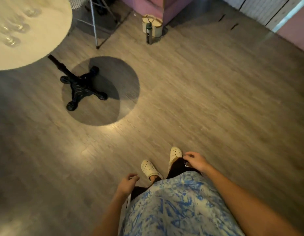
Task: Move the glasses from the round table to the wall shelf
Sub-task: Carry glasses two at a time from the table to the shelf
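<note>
Both empty: left hand [128, 183], right hand [196, 161]

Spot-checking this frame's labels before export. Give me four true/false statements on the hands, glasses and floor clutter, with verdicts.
1. The left hand and right hand hold nothing. True.
2. The dark bottle stands on the table. False: it stands on the floor, beside a pale bag.
3. The glasses stand on the round table. True.
4. The table's base is white. False: it is black.
</note>
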